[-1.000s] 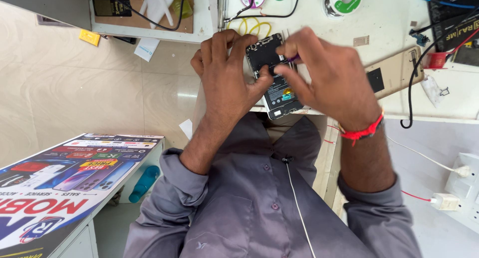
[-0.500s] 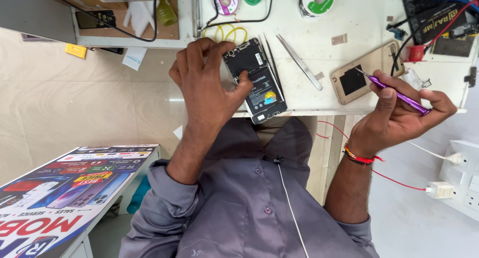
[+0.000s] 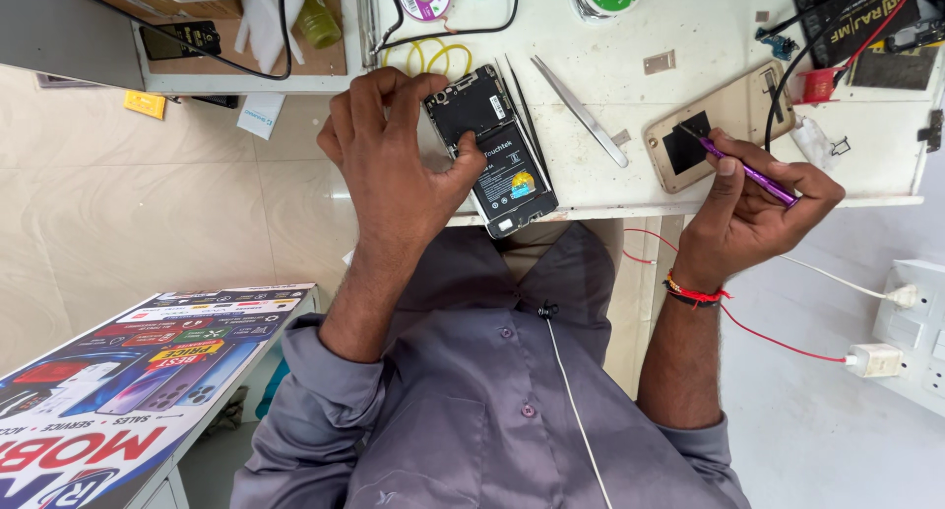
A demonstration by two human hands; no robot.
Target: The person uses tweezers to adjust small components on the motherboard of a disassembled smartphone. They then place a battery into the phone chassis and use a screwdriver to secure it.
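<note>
While that opened black smartphone with its exposed battery (image 3: 497, 150) overhangs the white workbench (image 3: 689, 36) edge, your left hand (image 3: 394, 164) fingers pinch its top; right hand (image 3: 753, 209) pinches a purple screwdriver (image 3: 748, 169). One nudge could probably tip it off.

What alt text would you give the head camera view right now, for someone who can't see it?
The left hand steadies an opened smartphone, its back cover off and battery showing, on a white workbench. The right hand holds a purple tool by a gold back cover. Metal tweezers lie between them.
</note>
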